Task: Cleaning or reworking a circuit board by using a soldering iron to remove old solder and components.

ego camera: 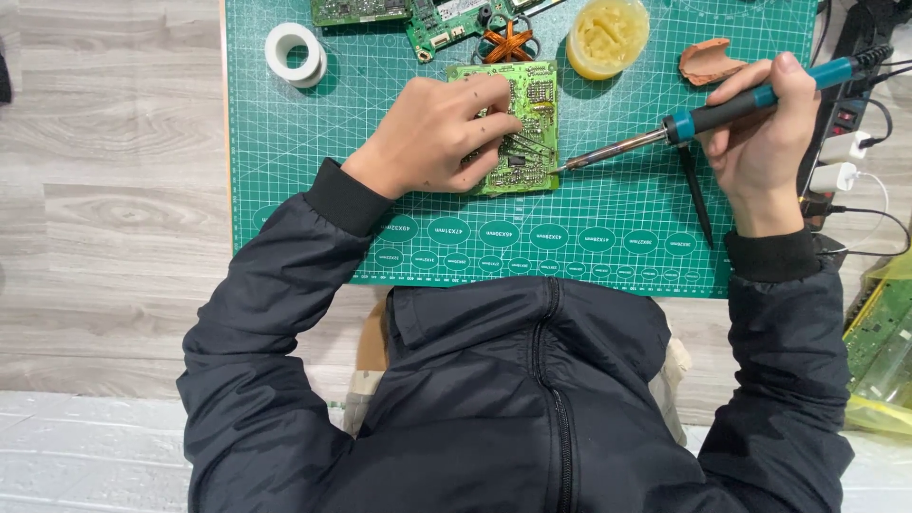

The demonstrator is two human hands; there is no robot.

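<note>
Gripping one teal soldering iron [731,109], the right hand [765,133] sets its tip at the edge of one green circuit board [508,128], which the left hand [437,133] presses flat. Beyond: one tape roll [294,52], one yellow flux tub [608,36], two more boards [408,14]. A green cutting mat [285,190] covers the pale wood counter [104,190].

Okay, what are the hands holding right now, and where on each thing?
The right hand grips a soldering iron by its teal handle. The left hand presses down on the green circuit board, fingers on its top face.
</note>
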